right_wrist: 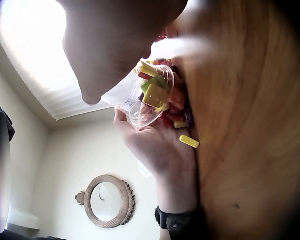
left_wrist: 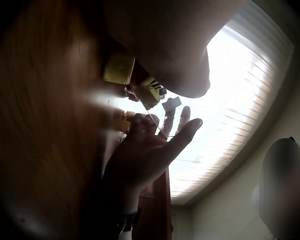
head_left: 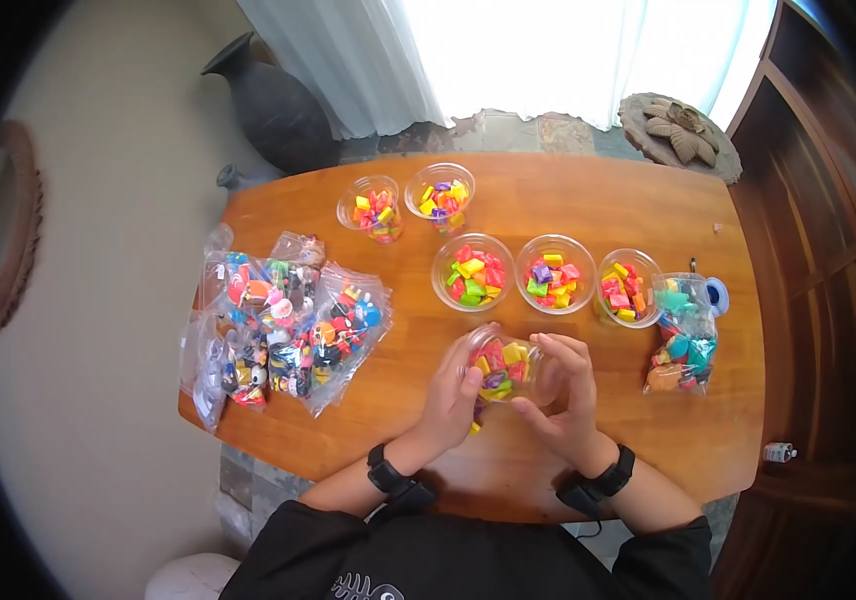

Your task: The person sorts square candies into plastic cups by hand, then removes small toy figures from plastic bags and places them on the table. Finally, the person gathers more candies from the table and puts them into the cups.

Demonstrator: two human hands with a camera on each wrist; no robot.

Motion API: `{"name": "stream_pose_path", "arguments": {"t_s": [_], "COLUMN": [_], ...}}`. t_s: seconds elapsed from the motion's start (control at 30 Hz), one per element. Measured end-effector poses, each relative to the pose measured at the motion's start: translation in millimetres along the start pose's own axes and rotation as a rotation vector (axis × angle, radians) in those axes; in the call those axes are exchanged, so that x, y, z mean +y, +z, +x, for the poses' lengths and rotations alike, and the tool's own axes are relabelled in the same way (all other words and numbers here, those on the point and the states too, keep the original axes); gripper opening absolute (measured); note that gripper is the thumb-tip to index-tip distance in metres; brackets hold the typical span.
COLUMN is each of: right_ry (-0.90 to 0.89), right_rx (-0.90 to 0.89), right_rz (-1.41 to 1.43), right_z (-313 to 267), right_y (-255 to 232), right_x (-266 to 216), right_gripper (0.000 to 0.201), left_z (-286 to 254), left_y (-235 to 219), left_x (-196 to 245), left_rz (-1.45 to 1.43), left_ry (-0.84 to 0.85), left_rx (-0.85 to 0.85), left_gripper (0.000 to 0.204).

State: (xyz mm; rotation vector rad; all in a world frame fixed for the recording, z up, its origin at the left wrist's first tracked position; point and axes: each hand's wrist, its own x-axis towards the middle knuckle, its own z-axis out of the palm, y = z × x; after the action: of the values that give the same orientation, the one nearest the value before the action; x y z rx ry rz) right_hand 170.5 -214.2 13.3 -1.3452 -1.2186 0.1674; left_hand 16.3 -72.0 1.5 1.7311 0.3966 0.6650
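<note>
Sunny room: sheer white curtains behind a glossy brown wooden table, so the wrist views are badly backlit. Close to the person, over the near part of the table, there's a clear round plastic cup tipped over, with small glossy yellow, pink, purple and green blocks showing at it. Can't tell which are inside and which just show through. Left hand grips one side, thumb up front; right hand has fingers and thumb curled round the other. Probably two-handed because thin plastic flexes and a tilted load slides. One flat yellow block lies loose by the left hand.

Beyond sit three filled clear cups in a row and two more further back, upright, I guess so nothing spills. Clear bags of colourful toy figures sit well off left, a smaller clear bag right, likely leaving elbow room.
</note>
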Motion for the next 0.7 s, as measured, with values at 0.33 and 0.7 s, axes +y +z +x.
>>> {"name": "stream_pose_path", "arguments": {"t_s": [0.33, 0.7], "right_ry": [0.079, 0.27], "right_rx": [0.211, -0.127], "right_rz": [0.143, 0.407], "right_z": [-11.2, -9.7], "right_y": [2.4, -1.4], "right_x": [5.6, -1.9], "right_gripper": [0.075, 0.061], "left_z": [-1.5, -7.6], "left_y": [-5.9, 3.5], "left_x": [-3.5, 0.9], "left_rz": [0.164, -0.3], "left_ry": [0.12, 0.132], "left_rx": [-0.068, -0.002], "left_gripper": [0.081, 0.12]}}
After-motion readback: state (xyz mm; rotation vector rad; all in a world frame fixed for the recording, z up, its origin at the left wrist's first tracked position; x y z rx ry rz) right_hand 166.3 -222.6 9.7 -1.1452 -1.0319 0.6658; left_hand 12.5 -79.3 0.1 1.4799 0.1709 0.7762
